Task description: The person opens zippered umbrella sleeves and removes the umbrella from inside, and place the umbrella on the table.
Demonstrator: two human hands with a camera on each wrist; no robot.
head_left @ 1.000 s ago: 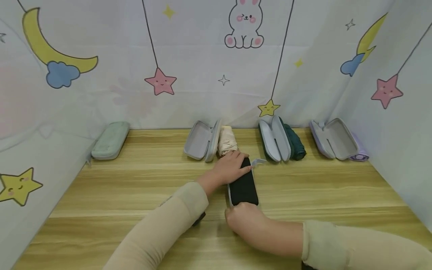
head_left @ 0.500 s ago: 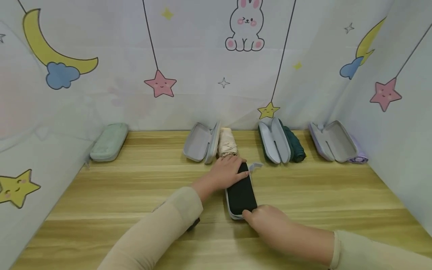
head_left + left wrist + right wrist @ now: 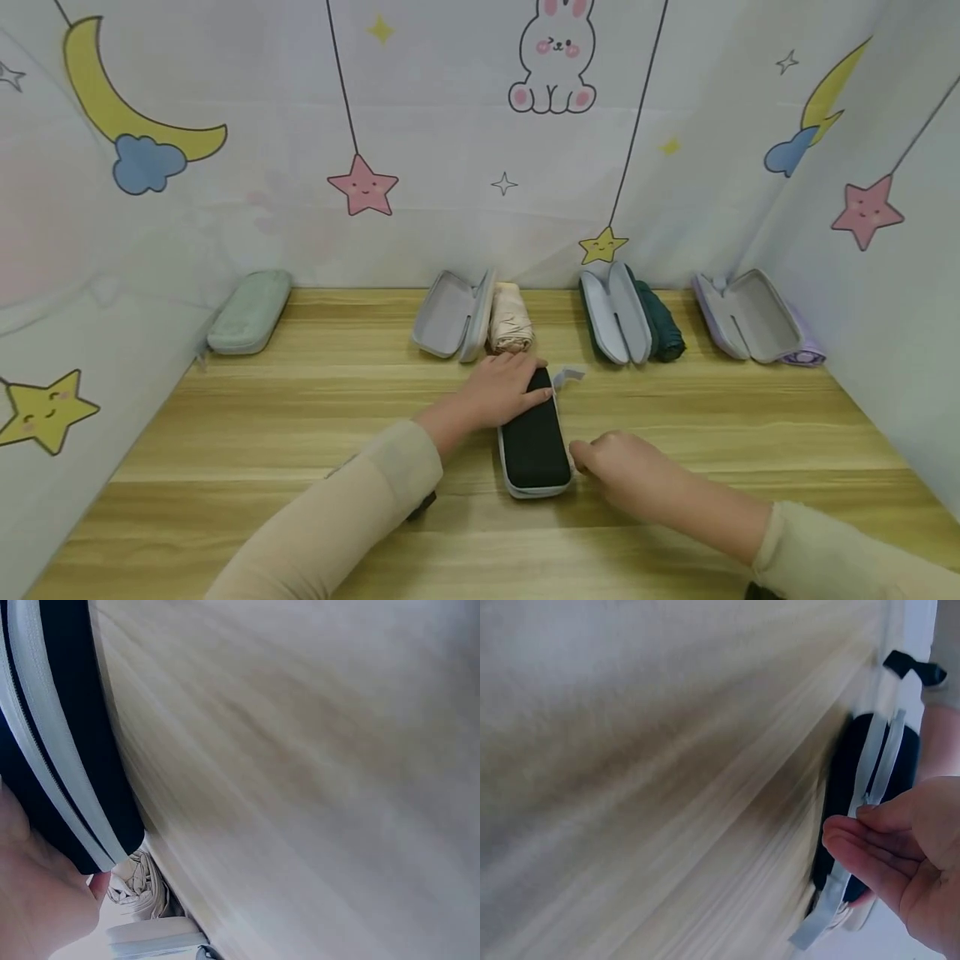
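A black zip case (image 3: 534,442) with pale grey zip tape lies lengthwise on the table. My left hand (image 3: 498,390) grips its far end, fingers bent over that end and thumb across the top. Beside the case's near right corner, my right hand (image 3: 626,467) pinches the small zip pull (image 3: 866,799) between thumb and fingers. In the right wrist view the zip tapes stand apart on the near side of the pull. A grey strap (image 3: 570,377) sticks out from the far right of the case. The left wrist view shows the zip's left side (image 3: 56,742) closely.
Along the back stand a shut pale green case (image 3: 251,312), an open beige case (image 3: 444,315) by a beige rolled bundle (image 3: 512,319), an open dark green case (image 3: 615,315) by a green bundle (image 3: 660,323), and an open lilac case (image 3: 750,317) by a lilac roll (image 3: 806,354).
My right hand has gone from the case's near end round the corner to its right side. The case has shifted slightly toward me, with my left hand still on its far end.
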